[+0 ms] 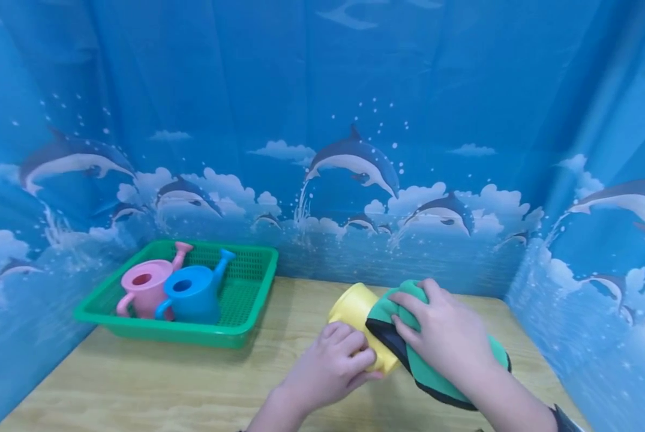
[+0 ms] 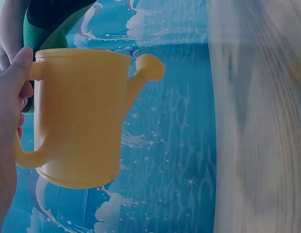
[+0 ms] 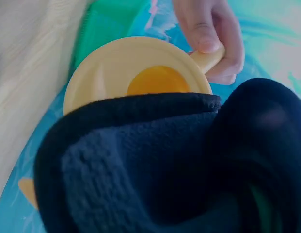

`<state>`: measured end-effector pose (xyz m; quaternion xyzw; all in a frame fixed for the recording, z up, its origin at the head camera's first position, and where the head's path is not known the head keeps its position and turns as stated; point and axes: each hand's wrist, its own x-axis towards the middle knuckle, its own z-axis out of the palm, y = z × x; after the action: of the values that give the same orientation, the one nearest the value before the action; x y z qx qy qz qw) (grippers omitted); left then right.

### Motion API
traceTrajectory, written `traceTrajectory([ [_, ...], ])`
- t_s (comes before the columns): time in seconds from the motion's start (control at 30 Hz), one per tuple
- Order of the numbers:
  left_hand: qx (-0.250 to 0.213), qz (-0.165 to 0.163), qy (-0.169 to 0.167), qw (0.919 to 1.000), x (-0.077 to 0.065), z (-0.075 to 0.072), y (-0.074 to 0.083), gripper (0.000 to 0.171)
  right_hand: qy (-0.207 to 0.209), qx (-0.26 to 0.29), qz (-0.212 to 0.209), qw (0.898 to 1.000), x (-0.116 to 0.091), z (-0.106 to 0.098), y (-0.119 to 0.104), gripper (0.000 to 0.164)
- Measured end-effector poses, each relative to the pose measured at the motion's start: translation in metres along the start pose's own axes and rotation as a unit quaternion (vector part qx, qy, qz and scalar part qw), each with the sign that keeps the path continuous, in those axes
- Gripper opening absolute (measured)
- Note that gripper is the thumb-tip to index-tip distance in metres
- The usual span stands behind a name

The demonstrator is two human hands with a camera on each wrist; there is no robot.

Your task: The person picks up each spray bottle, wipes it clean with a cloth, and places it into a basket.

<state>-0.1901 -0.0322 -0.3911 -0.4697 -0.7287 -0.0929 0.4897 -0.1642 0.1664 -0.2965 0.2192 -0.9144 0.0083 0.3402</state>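
A yellow watering can (image 1: 353,307) is held tilted above the table, right of the middle in the head view. My left hand (image 1: 330,365) grips its loop handle, as the left wrist view shows with the can's body (image 2: 82,116) and round spout head (image 2: 151,67). My right hand (image 1: 447,329) holds a green cloth (image 1: 435,379) with black edging against the can. In the right wrist view the cloth's dark side (image 3: 126,160) covers part of the can's top (image 3: 109,68), and the orange opening shows partly. The right hand's palm side is hidden.
At the left of the wooden table (image 1: 155,384) stands a green plastic basket (image 1: 176,336). Inside it are a pink watering can (image 1: 146,294) and a blue watering can (image 1: 198,303), side by side. Blue dolphin-printed curtains (image 1: 268,90) hang behind and at both sides.
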Motion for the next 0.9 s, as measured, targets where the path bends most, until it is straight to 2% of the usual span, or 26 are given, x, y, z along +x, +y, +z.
traceTrajectory([
  [0.13, -0.003, -0.003, 0.002, 1.0, -0.001, 0.003, 0.002, 0.035, -0.002, -0.013, -0.018, 1.0, -0.002, 0.003, 0.001, 0.03],
  [0.33, 0.003, 0.002, 0.005, 1.0, -0.001, 0.006, 0.002, 0.035, -0.052, -0.016, -0.006, 0.999, -0.004, 0.0, -0.003, 0.038],
  [0.5, 0.022, 0.018, 0.014, 0.9995, 0.001, 0.007, 0.003, 0.035, -0.09, 0.006, 0.011, 0.996, 0.009, 0.001, -0.005, 0.037],
  [0.67, 0.02, 0.025, 0.012, 0.9994, 0.004, 0.007, 0.008, 0.035, -0.126, 0.017, -0.001, 0.992, 0.027, 0.007, -0.008, 0.039],
  [0.9, 0.01, 0.007, -0.001, 0.9999, 0.004, 0.008, 0.012, 0.037, -0.124, 0.024, -0.023, 0.992, 0.039, 0.018, -0.013, 0.039],
])
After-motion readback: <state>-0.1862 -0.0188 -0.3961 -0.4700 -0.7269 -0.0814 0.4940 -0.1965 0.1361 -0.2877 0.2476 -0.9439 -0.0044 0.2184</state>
